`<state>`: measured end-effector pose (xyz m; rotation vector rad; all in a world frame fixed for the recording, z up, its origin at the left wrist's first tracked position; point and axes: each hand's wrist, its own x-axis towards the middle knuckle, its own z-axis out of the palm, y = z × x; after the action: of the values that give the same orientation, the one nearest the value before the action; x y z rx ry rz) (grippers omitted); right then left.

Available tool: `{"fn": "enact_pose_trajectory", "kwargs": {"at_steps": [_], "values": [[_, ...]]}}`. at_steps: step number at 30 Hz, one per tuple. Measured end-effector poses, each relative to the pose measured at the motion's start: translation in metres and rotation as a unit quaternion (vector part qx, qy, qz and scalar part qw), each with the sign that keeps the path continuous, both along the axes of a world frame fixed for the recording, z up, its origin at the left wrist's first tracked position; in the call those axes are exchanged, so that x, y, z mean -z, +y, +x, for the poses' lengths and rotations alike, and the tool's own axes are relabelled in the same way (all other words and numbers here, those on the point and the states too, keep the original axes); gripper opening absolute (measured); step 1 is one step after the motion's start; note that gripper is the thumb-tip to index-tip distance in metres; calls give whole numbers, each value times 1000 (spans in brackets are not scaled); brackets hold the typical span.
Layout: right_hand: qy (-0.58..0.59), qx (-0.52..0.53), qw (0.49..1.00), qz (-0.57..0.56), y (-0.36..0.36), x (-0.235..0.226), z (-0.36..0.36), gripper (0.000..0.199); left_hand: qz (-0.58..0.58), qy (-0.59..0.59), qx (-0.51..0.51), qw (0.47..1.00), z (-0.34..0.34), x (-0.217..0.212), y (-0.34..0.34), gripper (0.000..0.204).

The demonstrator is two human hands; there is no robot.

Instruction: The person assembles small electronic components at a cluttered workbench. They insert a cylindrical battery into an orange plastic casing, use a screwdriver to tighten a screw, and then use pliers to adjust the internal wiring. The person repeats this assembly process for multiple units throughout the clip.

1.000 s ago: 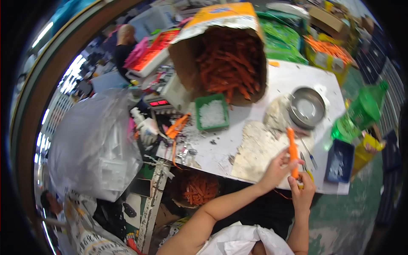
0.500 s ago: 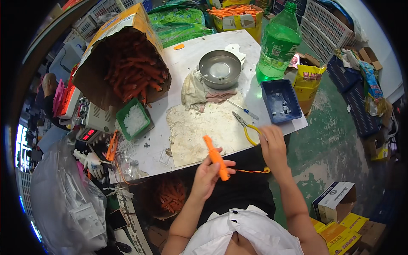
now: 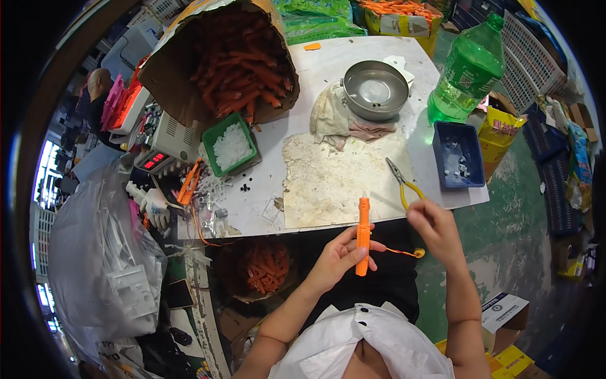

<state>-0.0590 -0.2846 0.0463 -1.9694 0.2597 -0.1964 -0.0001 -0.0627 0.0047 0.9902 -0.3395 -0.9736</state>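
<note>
Left hand [image 3: 343, 259] pinches a slim orange piece [image 3: 363, 243] between thumb and fingers, holding it nearly upright in view, just in front of the near edge of the white table [image 3: 268, 199]. A thin wire [image 3: 398, 251] with a yellow end runs out to the right from beside that hand. Right hand [image 3: 437, 232] has its fingers curled toward the thumb, near the yellow handles of the pliers [image 3: 404, 182]; its fingertips are blurred, so I cannot tell whether they touch the handles or hold anything.

From the far left, a large clear plastic bag [image 3: 95, 252] bulges beside the table. Next come a white glove [image 3: 156, 207] and a pale device [image 3: 173, 136] with a red lit display. A carton [image 3: 154, 76] lies on its side, its mouth facing the person, filled with orange pieces [image 3: 237, 60]. Just below it, a green tray [image 3: 210, 148] holds small white parts [image 3: 231, 147]. Farther right lies a stained cream mat [image 3: 328, 183], with a crumpled cloth [image 3: 329, 120] at its far edge, beside a round metal bowl [image 3: 379, 114]. At the right stand a green bottle [image 3: 468, 72] and a blue tray [image 3: 466, 181] containing small bits.
</note>
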Motion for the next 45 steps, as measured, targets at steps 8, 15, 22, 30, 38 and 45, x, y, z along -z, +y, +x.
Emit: {"fn": "enact_pose_trajectory", "kwargs": {"at_steps": [8,15,22,30,38,45], "values": [[-24,4,998,-51,7,-1,-32,11,40,-17,47,998,-1,1,-3,55],[20,-14,999,32,-2,3,-35,18,26,-1,49,998,2,4,0,55],[143,-47,963,221,-16,5,-32,24,39,26,76,996,7,6,4,53],[-113,-59,960,-251,-2,23,-34,13,102,22,113,988,19,4,4,50],[154,-84,970,169,-2,16,-38,27,70,22,45,996,20,15,-1,59],[205,-96,941,253,-4,14,-34,31,52,-1,66,996,18,13,-4,51]]}}
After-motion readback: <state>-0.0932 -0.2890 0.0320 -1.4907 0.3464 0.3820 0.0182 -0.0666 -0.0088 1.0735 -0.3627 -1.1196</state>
